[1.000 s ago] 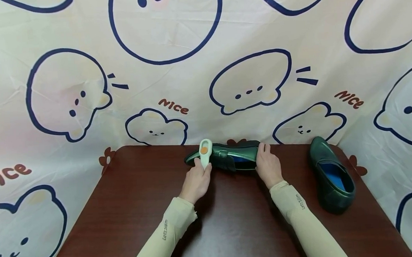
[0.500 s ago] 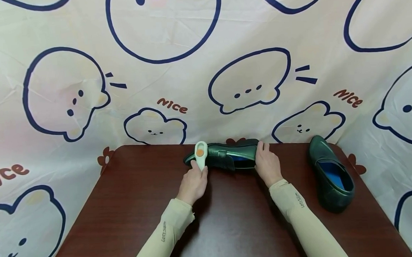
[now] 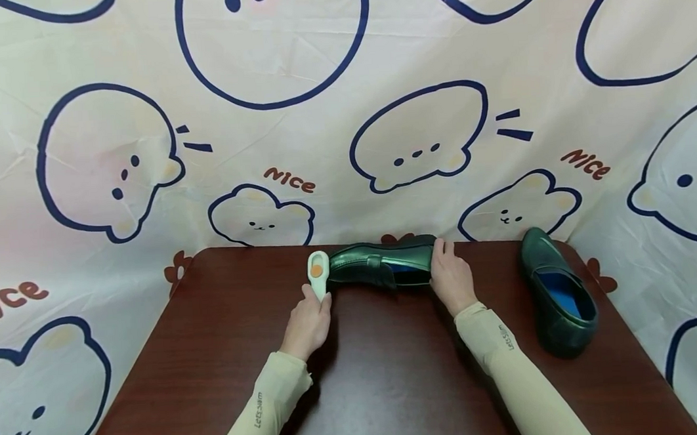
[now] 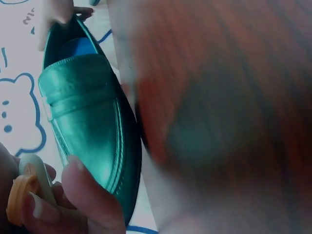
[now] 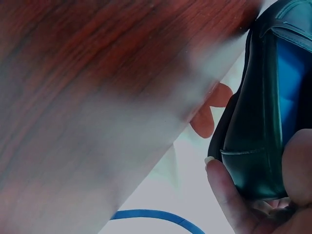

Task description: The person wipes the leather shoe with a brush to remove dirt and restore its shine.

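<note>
A dark green loafer [image 3: 359,266] with a blue insole lies near the table's back edge, its toe pointing left. My right hand [image 3: 451,276] grips its heel; in the right wrist view a thumb and fingers wrap the heel [image 5: 253,175]. At the toe end, my left hand [image 3: 306,318] pinches a pale green, rounded-head handled tool [image 3: 318,265] with an orange round part [image 4: 22,195] on it. The tool's head overlaps the tip of the toe in the head view. Its underside is hidden.
A matching green loafer [image 3: 559,295] stands at the right side of the brown wooden table [image 3: 393,386], toe toward the back. A white cloth with cartoon bears [image 3: 268,143] hangs right behind the table.
My left hand has moved left with the pale green tool, from across the loafer's front part to its toe tip. My right hand stays on the heel.
</note>
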A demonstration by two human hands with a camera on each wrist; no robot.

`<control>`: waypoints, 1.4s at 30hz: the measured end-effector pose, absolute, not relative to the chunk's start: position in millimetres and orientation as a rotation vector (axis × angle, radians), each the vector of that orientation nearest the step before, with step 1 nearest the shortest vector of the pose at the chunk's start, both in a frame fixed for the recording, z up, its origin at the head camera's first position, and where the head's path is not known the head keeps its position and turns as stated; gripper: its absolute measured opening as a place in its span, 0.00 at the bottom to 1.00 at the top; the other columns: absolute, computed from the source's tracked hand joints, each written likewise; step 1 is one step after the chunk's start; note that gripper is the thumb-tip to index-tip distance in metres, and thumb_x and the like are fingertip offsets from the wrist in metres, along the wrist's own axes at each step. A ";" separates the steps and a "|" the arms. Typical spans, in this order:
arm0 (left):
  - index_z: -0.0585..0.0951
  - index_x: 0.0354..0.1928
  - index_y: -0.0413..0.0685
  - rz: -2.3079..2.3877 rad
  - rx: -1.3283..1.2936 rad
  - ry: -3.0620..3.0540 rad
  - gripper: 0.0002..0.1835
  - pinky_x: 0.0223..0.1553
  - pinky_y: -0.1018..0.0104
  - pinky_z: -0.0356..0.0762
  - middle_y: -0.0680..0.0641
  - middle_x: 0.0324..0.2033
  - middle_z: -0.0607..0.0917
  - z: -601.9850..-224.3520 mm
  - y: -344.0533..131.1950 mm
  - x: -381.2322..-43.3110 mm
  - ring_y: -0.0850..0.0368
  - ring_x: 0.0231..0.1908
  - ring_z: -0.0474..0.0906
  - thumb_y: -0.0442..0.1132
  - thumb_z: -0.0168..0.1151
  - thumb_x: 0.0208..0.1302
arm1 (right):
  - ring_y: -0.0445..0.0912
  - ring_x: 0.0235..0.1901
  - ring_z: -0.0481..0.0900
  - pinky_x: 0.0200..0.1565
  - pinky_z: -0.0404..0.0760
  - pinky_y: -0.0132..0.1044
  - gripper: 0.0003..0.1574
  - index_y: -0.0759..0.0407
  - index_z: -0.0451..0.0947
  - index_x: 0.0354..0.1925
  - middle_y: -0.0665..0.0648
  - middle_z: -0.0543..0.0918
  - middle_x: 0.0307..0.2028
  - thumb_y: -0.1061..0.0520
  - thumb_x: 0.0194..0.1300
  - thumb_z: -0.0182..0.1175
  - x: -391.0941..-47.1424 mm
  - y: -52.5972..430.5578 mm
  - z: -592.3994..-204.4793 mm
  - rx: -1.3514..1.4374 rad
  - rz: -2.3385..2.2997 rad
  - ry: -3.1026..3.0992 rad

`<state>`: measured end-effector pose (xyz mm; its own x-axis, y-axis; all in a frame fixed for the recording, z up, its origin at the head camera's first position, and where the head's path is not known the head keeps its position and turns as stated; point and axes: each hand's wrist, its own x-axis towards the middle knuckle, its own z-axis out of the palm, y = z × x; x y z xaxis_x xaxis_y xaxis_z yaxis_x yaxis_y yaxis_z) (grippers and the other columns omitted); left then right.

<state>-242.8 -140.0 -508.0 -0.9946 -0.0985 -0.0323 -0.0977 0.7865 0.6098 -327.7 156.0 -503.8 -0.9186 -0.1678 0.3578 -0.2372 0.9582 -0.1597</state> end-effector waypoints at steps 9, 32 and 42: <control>0.49 0.70 0.30 -1.101 0.213 -3.024 0.37 0.36 0.54 0.71 0.41 0.30 0.78 -508.3 -156.5 -233.7 0.48 0.32 0.77 0.54 0.39 0.75 | 0.50 0.12 0.68 0.16 0.70 0.41 0.37 0.68 0.59 0.47 0.69 0.70 0.38 0.64 0.45 0.73 -326.5 153.9 -498.6 0.292 0.284 -2.752; 0.63 0.45 0.39 -1.077 0.216 -2.973 0.22 0.23 0.61 0.64 0.44 0.21 0.72 -486.1 -181.1 -221.6 0.50 0.20 0.69 0.55 0.44 0.73 | 0.48 0.11 0.65 0.13 0.65 0.39 0.35 0.68 0.60 0.45 0.65 0.69 0.33 0.62 0.46 0.72 -329.4 160.3 -510.3 0.254 0.207 -2.798; 0.63 0.45 0.41 -1.105 0.170 -2.942 0.19 0.23 0.61 0.64 0.44 0.22 0.71 -480.8 -177.1 -219.9 0.50 0.20 0.68 0.53 0.46 0.73 | 0.48 0.11 0.66 0.14 0.67 0.41 0.35 0.68 0.60 0.46 0.66 0.71 0.36 0.60 0.48 0.72 -331.3 159.1 -508.0 0.248 0.196 -2.810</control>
